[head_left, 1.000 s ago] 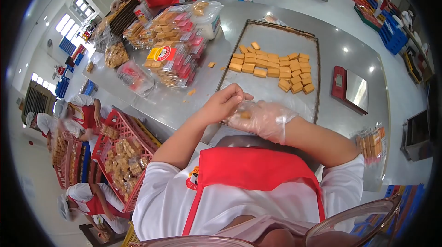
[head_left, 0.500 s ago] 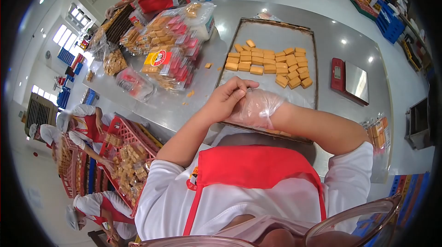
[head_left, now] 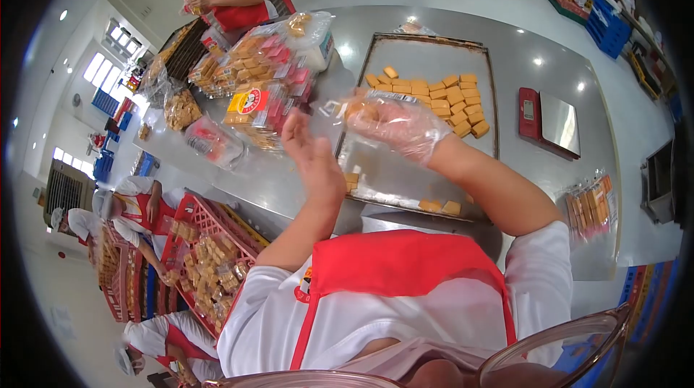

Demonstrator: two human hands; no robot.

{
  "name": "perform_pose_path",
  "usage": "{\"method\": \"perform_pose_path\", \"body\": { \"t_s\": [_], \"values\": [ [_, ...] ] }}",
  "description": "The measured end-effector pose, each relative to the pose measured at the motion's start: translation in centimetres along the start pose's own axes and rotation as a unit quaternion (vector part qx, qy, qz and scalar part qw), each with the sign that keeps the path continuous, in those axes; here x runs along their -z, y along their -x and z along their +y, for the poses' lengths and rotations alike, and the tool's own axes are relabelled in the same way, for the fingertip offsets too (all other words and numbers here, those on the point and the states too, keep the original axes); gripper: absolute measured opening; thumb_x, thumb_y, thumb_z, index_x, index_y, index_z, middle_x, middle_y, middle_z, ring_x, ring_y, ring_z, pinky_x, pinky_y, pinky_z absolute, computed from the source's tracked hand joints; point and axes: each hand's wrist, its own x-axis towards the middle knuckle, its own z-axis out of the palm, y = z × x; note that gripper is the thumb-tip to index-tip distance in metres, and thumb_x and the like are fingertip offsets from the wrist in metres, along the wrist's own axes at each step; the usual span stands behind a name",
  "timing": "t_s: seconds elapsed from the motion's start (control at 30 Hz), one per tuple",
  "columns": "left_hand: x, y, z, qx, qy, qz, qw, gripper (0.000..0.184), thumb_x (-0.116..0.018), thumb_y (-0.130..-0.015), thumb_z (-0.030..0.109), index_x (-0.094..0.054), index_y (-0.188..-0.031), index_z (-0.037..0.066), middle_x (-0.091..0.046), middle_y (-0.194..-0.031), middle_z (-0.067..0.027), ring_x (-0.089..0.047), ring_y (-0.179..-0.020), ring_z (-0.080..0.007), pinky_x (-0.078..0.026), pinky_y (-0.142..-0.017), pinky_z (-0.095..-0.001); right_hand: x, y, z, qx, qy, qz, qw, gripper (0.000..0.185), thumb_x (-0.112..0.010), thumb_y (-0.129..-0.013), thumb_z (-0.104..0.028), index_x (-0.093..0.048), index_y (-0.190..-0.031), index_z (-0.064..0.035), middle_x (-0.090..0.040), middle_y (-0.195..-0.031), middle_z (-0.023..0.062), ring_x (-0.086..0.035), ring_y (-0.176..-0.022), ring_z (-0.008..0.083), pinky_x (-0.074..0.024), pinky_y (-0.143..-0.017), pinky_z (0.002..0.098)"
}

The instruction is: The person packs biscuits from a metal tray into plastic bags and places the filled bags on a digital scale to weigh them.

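Bright indoor light, overhead. Ceiling lamps (head_left: 63, 15) show as small white dots; windows (head_left: 103, 72) at far left blown out. Hard glare spots on the steel table (head_left: 434, 20), pale sheen on the scale plate (head_left: 560, 126), glints on the right hand's (head_left: 394, 126) glove. Soft shadow on the table below the tray (head_left: 494, 91). Motion blur on the left hand (head_left: 316, 164), some on the right. Biscuits (head_left: 457, 107) fairly sharp. Strong fisheye: edges bend, corners go black. Far background soft.
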Motion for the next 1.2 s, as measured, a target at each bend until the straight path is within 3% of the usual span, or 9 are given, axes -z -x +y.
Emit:
{"method": "perform_pose_path", "body": {
  "t_s": [0.13,0.23,0.37,0.6,0.7,0.8,0.9,1.0,1.2],
  "values": [
    [0.1,-0.7,1.3,0.378,0.355,-0.146,0.842,0.049,-0.051,-0.084,0.029,-0.033,-0.123,0.004,-0.044,-0.12,-0.0104,-0.042,-0.111,-0.026,-0.03,-0.095,-0.041,0.2,0.2,-3.0,-0.122,-0.06,-0.019,0.991,0.039,-0.045,-0.085,-0.041,-0.049,-0.115,-0.0161,-0.054,-0.108,0.0107,-0.052,-0.097,0.0284,-0.0401,-0.084,0.0336],
    [-0.2,-0.7,0.8,0.328,0.283,-0.11,0.895,0.051,-0.049,-0.083,0.034,-0.036,-0.122,0.003,-0.048,-0.116,-0.0119,-0.045,-0.109,-0.0263,-0.033,-0.094,-0.0424,-2.2,-0.3,-1.6,0.055,-0.222,0.058,0.972,0.036,-0.053,-0.082,-0.033,-0.051,-0.11,-0.0111,-0.055,-0.101,0.013,-0.052,-0.093,0.0286,-0.0409,-0.082,0.0345],
    [-0.3,-0.9,-0.2,0.325,0.353,-0.128,0.868,0.048,-0.053,-0.081,0.032,-0.041,-0.12,0.006,-0.05,-0.115,-0.0096,-0.046,-0.108,-0.0257,-0.033,-0.095,-0.0416,-2.3,-0.4,-1.4,0.2,-0.015,0.088,0.976,0.036,-0.061,-0.078,-0.024,-0.051,-0.108,-0.0064,-0.052,-0.105,0.0125,-0.049,-0.097,0.0289,-0.0398,-0.083,0.0356],
    [-0.6,-1.0,-0.1,0.296,0.374,-0.149,0.866,0.047,-0.056,-0.077,0.024,-0.042,-0.118,0.005,-0.05,-0.114,-0.0084,-0.047,-0.107,-0.0249,-0.036,-0.093,-0.0409,-2.2,-0.1,-2.9,0.168,0.152,0.229,0.947,0.049,-0.065,-0.072,-0.016,-0.047,-0.116,-0.0072,-0.049,-0.11,0.0128,-0.046,-0.103,0.0308,-0.0383,-0.086,0.0371],
    [-1.0,-0.4,0.0,0.322,0.369,-0.157,0.858,0.045,-0.054,-0.078,0.022,-0.042,-0.117,0.004,-0.051,-0.112,-0.0092,-0.048,-0.105,-0.0239,-0.036,-0.092,-0.0393,-2.9,-0.6,-1.8,0.163,-0.023,0.165,0.972,0.052,-0.064,-0.072,-0.018,-0.044,-0.118,-0.0065,-0.049,-0.11,0.0137,-0.046,-0.102,0.03,-0.0388,-0.085,0.0369],
    [-2.4,1.4,-0.3,0.322,0.354,-0.154,0.865,0.049,-0.052,-0.078,0.023,-0.039,-0.12,0.002,-0.049,-0.116,-0.0101,-0.045,-0.109,-0.0237,-0.033,-0.095,-0.0384,-2.9,-0.6,-1.5,0.123,0.24,0.164,0.949,0.053,-0.063,-0.071,-0.016,-0.042,-0.12,-0.0066,-0.048,-0.112,0.0138,-0.047,-0.102,0.0292,-0.0393,-0.084,0.0367],
    [-1.9,2.0,-0.9,0.299,0.289,-0.213,0.884,0.059,-0.05,-0.08,0.032,-0.031,-0.127,0.002,-0.045,-0.12,-0.0115,-0.041,-0.114,-0.0237,-0.031,-0.097,-0.0366,-3.0,-1.5,0.2,0.258,0.0,0.222,0.94,0.052,-0.062,-0.072,-0.015,-0.042,-0.12,-0.0069,-0.046,-0.115,0.0132,-0.047,-0.102,0.0299,-0.0388,-0.085,0.0365],
    [0.3,1.6,-1.6,0.418,0.391,-0.318,0.756,0.062,-0.053,-0.079,0.04,-0.035,-0.125,0.002,-0.047,-0.118,-0.0119,-0.041,-0.113,-0.0241,-0.031,-0.096,-0.0372,-1.4,0.6,-0.6,0.235,-0.072,0.147,0.958,0.052,-0.061,-0.074,-0.015,-0.041,-0.121,-0.0063,-0.044,-0.117,0.0116,-0.046,-0.104,0.0286,-0.0378,-0.088,0.0352],
    [6.3,0.9,-1.2,0.476,0.092,-0.372,0.792,0.064,-0.065,-0.075,0.028,-0.034,-0.125,0.004,-0.05,-0.114,-0.0086,-0.05,-0.102,-0.0188,-0.04,-0.087,-0.032,1.3,3.9,-0.1,0.13,-0.099,-0.096,0.982,0.048,-0.061,-0.076,-0.014,-0.043,-0.119,-0.0071,-0.047,-0.115,0.0079,-0.047,-0.106,0.0197,-0.0364,-0.092,0.0304]
  ]
}}
